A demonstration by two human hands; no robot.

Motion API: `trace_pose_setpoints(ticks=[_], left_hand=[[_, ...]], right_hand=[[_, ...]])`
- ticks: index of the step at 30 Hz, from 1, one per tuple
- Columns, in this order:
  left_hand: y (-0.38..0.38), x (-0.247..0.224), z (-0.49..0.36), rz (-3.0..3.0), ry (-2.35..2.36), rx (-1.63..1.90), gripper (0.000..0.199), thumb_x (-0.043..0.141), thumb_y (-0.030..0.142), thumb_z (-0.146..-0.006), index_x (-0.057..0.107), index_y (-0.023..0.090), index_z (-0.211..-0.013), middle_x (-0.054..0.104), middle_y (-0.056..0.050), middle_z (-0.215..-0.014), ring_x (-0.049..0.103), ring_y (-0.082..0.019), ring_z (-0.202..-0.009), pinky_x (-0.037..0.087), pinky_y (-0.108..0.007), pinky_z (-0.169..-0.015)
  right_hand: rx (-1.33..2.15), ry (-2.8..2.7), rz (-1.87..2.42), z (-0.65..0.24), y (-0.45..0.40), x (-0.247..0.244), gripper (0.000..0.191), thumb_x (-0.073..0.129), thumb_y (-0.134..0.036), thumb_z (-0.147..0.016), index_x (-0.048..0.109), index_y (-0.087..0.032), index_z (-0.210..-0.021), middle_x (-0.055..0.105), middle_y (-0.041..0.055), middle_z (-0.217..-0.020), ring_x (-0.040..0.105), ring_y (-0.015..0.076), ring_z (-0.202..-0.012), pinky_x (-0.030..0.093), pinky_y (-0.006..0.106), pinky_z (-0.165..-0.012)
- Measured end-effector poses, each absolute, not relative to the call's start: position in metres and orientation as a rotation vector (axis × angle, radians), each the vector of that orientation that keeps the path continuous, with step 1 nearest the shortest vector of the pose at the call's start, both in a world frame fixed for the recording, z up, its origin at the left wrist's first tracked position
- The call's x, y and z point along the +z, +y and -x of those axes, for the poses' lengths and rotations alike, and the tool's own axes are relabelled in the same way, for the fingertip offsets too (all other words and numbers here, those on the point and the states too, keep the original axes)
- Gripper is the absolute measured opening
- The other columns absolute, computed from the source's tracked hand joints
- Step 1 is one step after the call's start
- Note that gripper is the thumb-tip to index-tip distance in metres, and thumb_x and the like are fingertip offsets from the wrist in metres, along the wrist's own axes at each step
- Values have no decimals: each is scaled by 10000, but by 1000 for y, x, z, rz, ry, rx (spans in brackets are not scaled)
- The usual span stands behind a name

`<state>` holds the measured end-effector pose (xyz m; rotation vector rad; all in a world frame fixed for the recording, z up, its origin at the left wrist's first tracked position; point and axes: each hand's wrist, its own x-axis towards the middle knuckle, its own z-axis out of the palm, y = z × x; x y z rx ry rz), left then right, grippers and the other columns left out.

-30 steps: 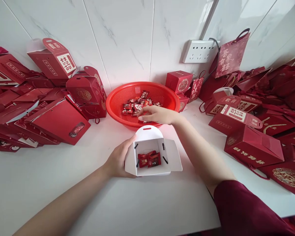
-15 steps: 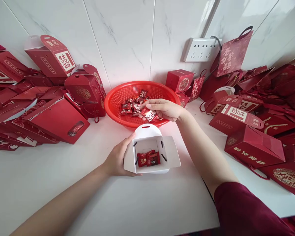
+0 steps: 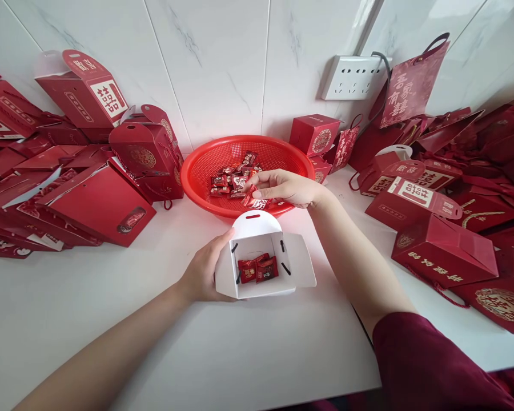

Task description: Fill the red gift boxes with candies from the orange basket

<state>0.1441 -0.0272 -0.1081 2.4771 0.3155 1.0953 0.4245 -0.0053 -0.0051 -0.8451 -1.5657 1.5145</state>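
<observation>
My left hand (image 3: 205,268) is closed around the left side of an open gift box (image 3: 302,262), whose inside is white and whose flaps stand spread. At its bottom lie a few red wrapped candies (image 3: 257,268). Over the front rim of a red plastic basket (image 3: 197,197), my right hand (image 3: 285,188) pinches a red wrapped candy (image 3: 255,200) between thumb and fingers. Several more wrapped candies (image 3: 231,180) are heaped inside the basket. The palm side of my right hand is partly hidden.
Red gift boxes (image 3: 98,200) are piled on the left, and more red boxes (image 3: 445,251) crowd the right. Two small boxes (image 3: 312,134) stand behind the basket's right edge. A white power strip (image 3: 353,77) with a dark cable is against the tiled wall (image 3: 223,63).
My right hand has shifted slightly left, and the candy in its fingers has turned and sits a little higher. The gift box in my left hand is nearly still; the view has tilted slightly.
</observation>
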Motion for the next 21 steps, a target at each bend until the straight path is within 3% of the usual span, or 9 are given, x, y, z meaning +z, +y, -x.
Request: trace_pose_setpoints(ticks=[8,21], left_hand=[[-28,-102,-142,-2370,395,895,1290,890,536,-567,158,230,-1584,429,-198,-1519,499,-401,-1337,491,-499,-1057],[-30,-100,-143,-2374,403,904,1276,886,547,-567,173,239,-1579,455,-189,-1497,515,-394,-1321,485,-484,-1062]], right_hand=[[1515,-1659,783,-427,-4,-8,227,733,-267,-857,697,-170,-1058,737,42,-992,670,135,-919,509,263,-882],[1448,-1747,819,-427,-5,-6,227,705,-311,-878,717,-167,-1053,719,51,-1015,641,156,-973,472,292,-940]])
